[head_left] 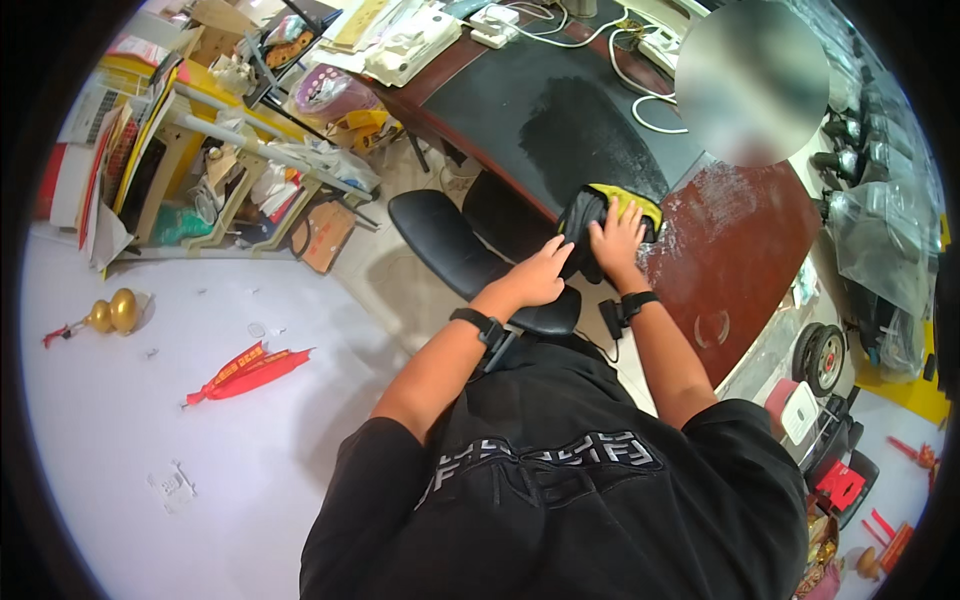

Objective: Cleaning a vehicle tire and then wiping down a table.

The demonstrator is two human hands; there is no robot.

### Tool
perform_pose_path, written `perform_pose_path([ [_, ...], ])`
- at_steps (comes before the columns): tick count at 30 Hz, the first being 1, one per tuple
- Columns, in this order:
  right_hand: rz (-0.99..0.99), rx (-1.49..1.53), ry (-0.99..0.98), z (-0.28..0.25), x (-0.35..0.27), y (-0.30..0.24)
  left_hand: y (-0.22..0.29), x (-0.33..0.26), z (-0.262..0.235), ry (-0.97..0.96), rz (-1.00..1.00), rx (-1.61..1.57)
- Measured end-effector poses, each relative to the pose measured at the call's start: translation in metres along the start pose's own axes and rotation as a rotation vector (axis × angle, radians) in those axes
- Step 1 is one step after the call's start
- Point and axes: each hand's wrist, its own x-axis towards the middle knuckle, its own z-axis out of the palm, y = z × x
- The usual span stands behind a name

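A black and yellow bundle (648,208), perhaps a folded cloth or soft pouch, lies at the near edge of the desk (735,270). My right hand (618,240) rests flat on top of it, fingers stretched and slightly spread over the yellow part. At its left, by the black side, is my left hand (538,274) with fingers extended towards it; whether they touch it I cannot tell. A dark, wet-looking patch (575,135) marks the black desk mat (490,95), and whitish smears run over the red-brown wood to the right.
Black chairs (440,235) stand against the desk's near side. White cables (620,70) and papers (415,45) lie along its far side. A cluttered shelf (225,180) is at the left. Plastic-wrapped goods (880,230) and a wheel (825,358) are at the right.
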Motion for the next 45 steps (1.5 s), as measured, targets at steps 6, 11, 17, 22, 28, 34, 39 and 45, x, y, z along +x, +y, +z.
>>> perform_pose_path([
  [6,0.084,0.255,-0.055,-0.018,0.006,-0.007,-0.01,0.066,0.028,0.134,0.045,0.131],
  [11,-0.192,0.659,-0.848,-0.134,0.004,-0.067,-0.044,0.061,0.007,-0.149,-0.019,0.278],
  [17,0.69,0.696,0.93,-0.254,0.065,0.109,-0.018,0.1,-0.001,-0.23,0.153,0.296],
  [22,0.104,0.503,0.472,-0.202,0.026,0.025,-0.021,0.091,-0.011,-0.15,0.205,0.368],
  [28,0.183,0.207,-0.106,-0.05,0.0,-0.023,-0.029,0.091,-0.01,-0.216,0.167,0.521],
  [34,0.48,-0.068,-0.131,0.014,0.032,-0.064,-0.068,0.084,-0.019,0.037,0.218,0.681],
  [39,0.249,-0.204,-0.195,0.033,0.101,-0.105,-0.105,0.102,-0.074,0.161,0.095,0.665],
  [45,0.148,-0.135,-0.26,0.063,0.207,-0.182,-0.161,0.127,-0.162,0.219,-0.171,0.578],
])
